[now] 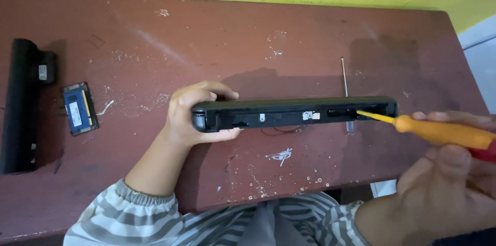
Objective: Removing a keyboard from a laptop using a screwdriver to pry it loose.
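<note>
1. Left hand is wrapped around the left end of a long black plastic laptop body, held up on its edge, thumb underneath and fingers over the top.
2. Right hand is closed on an orange-handled screwdriver with a yellow shaft, its tip in a slot at the laptop's right end.
3. A thin metal rod lies just behind the laptop's right end.
4. A blue memory module lies well left of the laptop on the worn brown table.
5. A long black battery bar lies farther left.
</note>
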